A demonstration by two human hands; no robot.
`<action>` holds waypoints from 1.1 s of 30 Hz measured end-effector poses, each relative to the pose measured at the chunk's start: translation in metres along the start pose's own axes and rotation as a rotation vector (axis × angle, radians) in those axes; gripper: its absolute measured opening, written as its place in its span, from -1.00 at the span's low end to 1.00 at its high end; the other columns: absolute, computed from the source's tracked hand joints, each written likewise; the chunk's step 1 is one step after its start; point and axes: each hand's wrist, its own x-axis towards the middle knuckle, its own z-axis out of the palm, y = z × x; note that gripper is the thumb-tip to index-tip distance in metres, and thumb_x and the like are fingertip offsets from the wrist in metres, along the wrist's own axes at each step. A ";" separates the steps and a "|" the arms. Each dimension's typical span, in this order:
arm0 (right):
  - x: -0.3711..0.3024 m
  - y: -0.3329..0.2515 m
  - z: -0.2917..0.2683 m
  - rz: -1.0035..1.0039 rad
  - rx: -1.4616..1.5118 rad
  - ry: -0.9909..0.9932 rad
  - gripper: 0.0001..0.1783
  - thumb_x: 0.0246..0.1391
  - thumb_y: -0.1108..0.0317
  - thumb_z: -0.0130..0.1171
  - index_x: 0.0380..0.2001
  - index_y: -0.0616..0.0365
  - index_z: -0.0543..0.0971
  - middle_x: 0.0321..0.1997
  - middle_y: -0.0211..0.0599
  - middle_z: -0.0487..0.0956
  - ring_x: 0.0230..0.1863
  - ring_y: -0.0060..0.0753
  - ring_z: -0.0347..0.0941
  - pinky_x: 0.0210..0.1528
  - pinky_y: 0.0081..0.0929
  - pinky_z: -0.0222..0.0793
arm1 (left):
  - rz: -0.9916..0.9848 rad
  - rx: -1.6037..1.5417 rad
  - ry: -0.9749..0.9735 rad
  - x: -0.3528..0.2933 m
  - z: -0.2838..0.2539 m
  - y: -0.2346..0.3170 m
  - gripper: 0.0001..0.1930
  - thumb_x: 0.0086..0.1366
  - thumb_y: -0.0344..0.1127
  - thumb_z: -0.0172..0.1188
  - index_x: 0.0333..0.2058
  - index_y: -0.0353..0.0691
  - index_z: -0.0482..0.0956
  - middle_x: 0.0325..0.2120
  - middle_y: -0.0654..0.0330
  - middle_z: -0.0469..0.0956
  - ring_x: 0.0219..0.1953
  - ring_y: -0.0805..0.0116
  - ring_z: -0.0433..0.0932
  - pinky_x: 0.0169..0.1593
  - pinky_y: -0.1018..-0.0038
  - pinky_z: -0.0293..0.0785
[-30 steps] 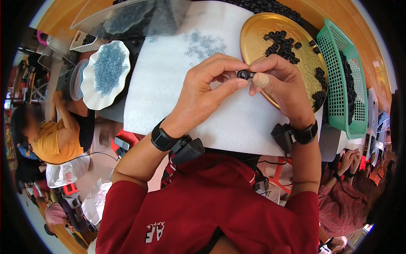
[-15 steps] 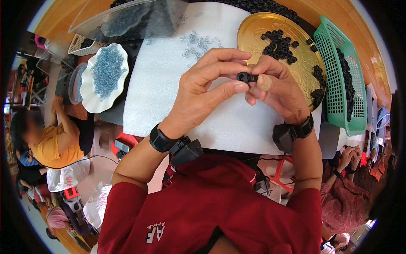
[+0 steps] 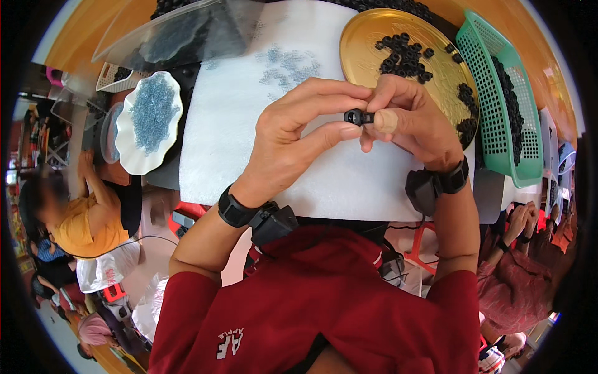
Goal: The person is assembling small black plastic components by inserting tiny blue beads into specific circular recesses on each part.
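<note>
Both my hands meet above a white foam sheet [image 3: 237,118] and pinch one small black ring-shaped part [image 3: 355,116]. My left hand [image 3: 299,134] grips it between thumb and fingers from the left. My right hand [image 3: 408,121], with a beige bandage on one fingertip, holds it from the right. A round gold tray [image 3: 374,43] with a pile of the same black parts [image 3: 405,56] lies just beyond my right hand. A scatter of tiny blue-grey pieces [image 3: 286,62] lies on the sheet beyond my left hand.
A green plastic basket [image 3: 498,118] with black parts stands right of the tray. A white scalloped dish [image 3: 146,118] of blue-grey pieces sits at the left, a clear plastic bag [image 3: 180,34] behind it. Other people sit at the far left and lower right.
Both hands have shifted slightly while pinching the black part; the left fingers have adjusted their grip on it.
</note>
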 end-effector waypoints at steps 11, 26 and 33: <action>0.002 0.000 0.003 0.114 -0.067 0.056 -0.77 0.08 0.32 0.26 -0.25 0.22 0.52 -0.32 -0.38 0.53 -0.35 -0.58 0.50 -0.17 -0.32 0.60 | -0.028 -0.050 -0.006 0.001 0.002 -0.001 -0.71 0.14 -0.55 0.23 -0.12 -0.33 0.59 -0.05 0.04 0.52 0.03 0.22 0.48 0.11 0.39 0.39; 0.000 -0.005 0.005 0.205 -0.061 -0.148 -0.53 0.14 0.24 0.19 0.01 0.37 0.46 -0.24 -0.33 0.53 -0.29 -0.56 0.49 -0.21 -0.40 0.61 | 0.103 0.108 -0.077 0.003 0.001 0.001 -0.73 0.14 -0.49 0.25 -0.14 -0.32 0.61 -0.10 0.03 0.56 0.10 0.07 0.45 0.12 0.30 0.41; 0.000 0.004 0.010 0.094 -0.078 -0.168 -0.58 0.15 0.28 0.17 -0.03 0.37 0.47 -0.18 -0.26 0.55 -0.16 -0.46 0.53 -0.09 -0.34 0.58 | 0.107 0.121 -0.074 0.003 0.000 0.008 -0.75 0.14 -0.55 0.21 -0.16 -0.34 0.62 -0.14 0.01 0.59 0.03 0.03 0.53 0.05 0.30 0.49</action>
